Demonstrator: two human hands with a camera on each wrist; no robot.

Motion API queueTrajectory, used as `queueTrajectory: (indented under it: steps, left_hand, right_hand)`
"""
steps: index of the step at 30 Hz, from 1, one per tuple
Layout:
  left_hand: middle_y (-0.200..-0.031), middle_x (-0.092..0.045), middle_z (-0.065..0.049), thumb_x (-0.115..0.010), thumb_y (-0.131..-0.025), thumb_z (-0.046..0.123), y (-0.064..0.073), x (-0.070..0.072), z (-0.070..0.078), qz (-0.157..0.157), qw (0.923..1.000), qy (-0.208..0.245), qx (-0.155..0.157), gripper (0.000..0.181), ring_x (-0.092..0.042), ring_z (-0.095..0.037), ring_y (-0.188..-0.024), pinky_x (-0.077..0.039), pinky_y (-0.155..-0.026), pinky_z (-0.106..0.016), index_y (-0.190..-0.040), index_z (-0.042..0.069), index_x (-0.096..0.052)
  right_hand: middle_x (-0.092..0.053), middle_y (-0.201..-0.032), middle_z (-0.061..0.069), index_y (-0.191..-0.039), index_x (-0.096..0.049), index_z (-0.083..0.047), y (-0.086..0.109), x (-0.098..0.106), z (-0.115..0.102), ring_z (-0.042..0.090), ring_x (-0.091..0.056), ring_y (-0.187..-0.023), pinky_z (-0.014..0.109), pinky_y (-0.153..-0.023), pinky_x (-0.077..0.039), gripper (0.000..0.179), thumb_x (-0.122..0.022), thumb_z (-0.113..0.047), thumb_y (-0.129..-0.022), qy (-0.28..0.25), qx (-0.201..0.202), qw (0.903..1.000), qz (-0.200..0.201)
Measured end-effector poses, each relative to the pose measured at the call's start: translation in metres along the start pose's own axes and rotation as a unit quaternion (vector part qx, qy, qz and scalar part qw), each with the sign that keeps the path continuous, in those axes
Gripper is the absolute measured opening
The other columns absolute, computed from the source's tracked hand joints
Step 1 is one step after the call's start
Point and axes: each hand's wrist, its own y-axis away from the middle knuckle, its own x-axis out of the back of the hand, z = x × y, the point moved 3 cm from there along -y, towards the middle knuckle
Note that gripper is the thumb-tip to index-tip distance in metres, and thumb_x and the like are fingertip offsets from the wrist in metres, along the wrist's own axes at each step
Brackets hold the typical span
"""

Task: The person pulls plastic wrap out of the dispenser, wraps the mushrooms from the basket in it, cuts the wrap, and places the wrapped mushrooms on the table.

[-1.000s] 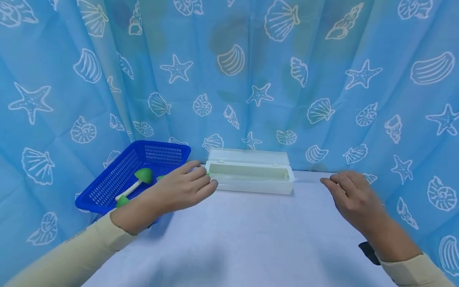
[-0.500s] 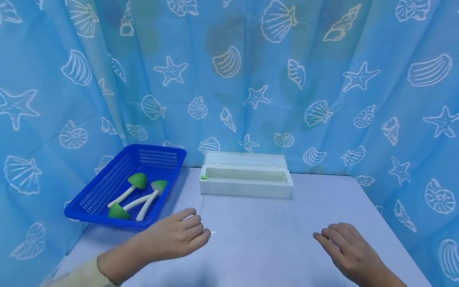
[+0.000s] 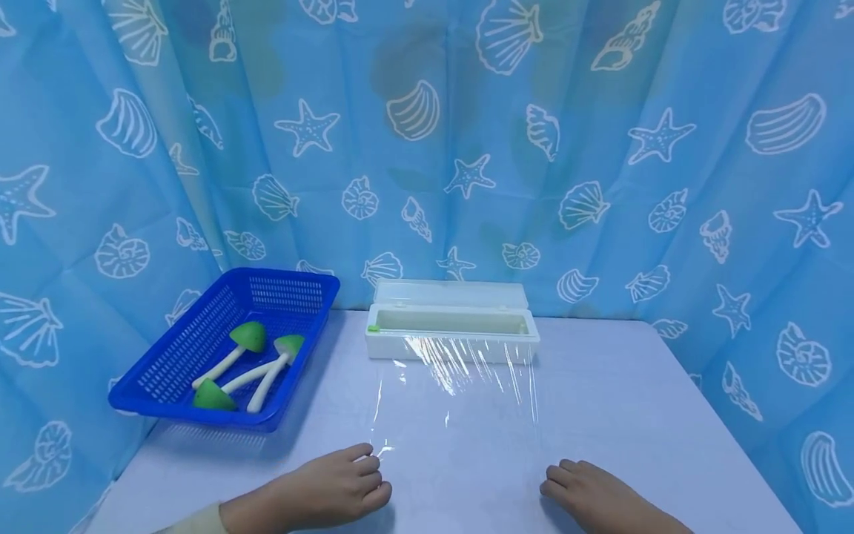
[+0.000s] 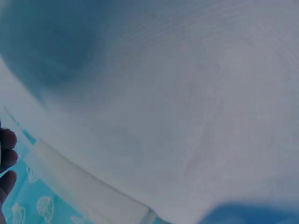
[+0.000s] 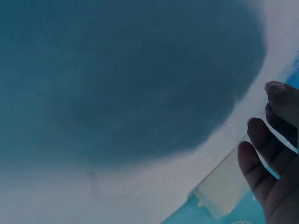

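Across the white-covered table [image 3: 674,415], clear cling film [image 3: 460,423] runs nearward from the far dispenser box [image 3: 387,347]; the left hand [image 3: 340,482] pinches its near left corner, the right hand [image 3: 590,493], apparently, its near right one. Left, a blue basket [image 3: 200,417] holds green-capped mushrooms [image 3: 248,337].

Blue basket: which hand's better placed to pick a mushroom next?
Left, likely: the left hand is nearer the blue basket and mushrooms; the right hand is across the clear film.
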Motion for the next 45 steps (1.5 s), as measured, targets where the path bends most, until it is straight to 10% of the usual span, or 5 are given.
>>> queueTrajectory:
  steps: [8, 20, 25, 31, 45]
  left_hand:
    - [-0.085, -0.057, 0.013, -0.062, -0.096, 0.029, -0.006, -0.021, 0.005, -0.013, 0.9998, 0.015, -0.001, 0.017, -0.045, -0.004, -0.076, -0.041, -0.079, -0.024, -0.106, 0.021, -0.052]
    - [-0.085, -0.059, 0.015, -0.058, -0.097, 0.038, -0.007, -0.027, 0.008, -0.041, 0.9979, 0.049, -0.004, 0.020, -0.048, -0.001, -0.076, -0.044, -0.086, -0.025, -0.106, 0.021, -0.052]
    - [-0.085, -0.059, 0.015, -0.051, -0.099, 0.047, -0.005, -0.028, 0.009, -0.053, 0.9964, 0.066, 0.006, 0.027, -0.048, 0.000, -0.076, -0.045, -0.087, -0.025, -0.107, 0.022, -0.052]
    - [-0.083, -0.056, 0.015, -0.042, -0.098, 0.058, -0.001, -0.028, 0.007, -0.087, 0.9887, 0.115, 0.039, 0.037, -0.045, 0.000, -0.075, -0.045, -0.086, -0.026, -0.105, 0.024, -0.053]
    - [-0.068, -0.049, 0.015, -0.041, -0.104, 0.043, 0.005, -0.023, -0.004, -0.066, 0.9819, 0.140, 0.108, 0.030, -0.037, -0.004, -0.065, -0.034, -0.067, -0.024, -0.089, 0.025, -0.059]
  right_hand:
    - [-0.054, -0.092, -0.020, -0.105, -0.057, -0.025, -0.013, -0.010, 0.006, -0.002, -0.049, -0.079, 0.030, -0.081, -0.052, 0.041, -0.060, -0.062, -0.086, -0.139, -0.116, 0.9758, -0.123]
    - [-0.060, -0.098, -0.018, -0.105, -0.058, -0.031, -0.013, -0.010, 0.003, 0.001, -0.055, -0.079, 0.039, -0.081, -0.054, 0.051, -0.061, -0.074, -0.076, -0.154, -0.156, 0.9605, -0.172]
    - [-0.058, -0.096, -0.019, -0.107, -0.060, -0.031, -0.008, -0.014, 0.002, 0.001, -0.051, -0.078, 0.037, -0.079, -0.055, 0.055, -0.061, -0.075, -0.075, -0.161, -0.162, 0.9598, -0.163]
    - [-0.043, -0.080, -0.021, -0.097, -0.057, -0.029, -0.005, -0.016, 0.003, 0.000, -0.042, -0.069, 0.022, -0.064, -0.044, 0.014, -0.060, -0.042, -0.095, -0.175, -0.121, 0.9694, -0.123]
    - [-0.052, -0.070, -0.018, -0.085, -0.064, -0.029, -0.004, -0.011, 0.018, 0.003, -0.049, -0.064, 0.028, -0.059, -0.044, 0.016, -0.063, -0.044, -0.092, -0.259, -0.203, 0.9415, -0.073]
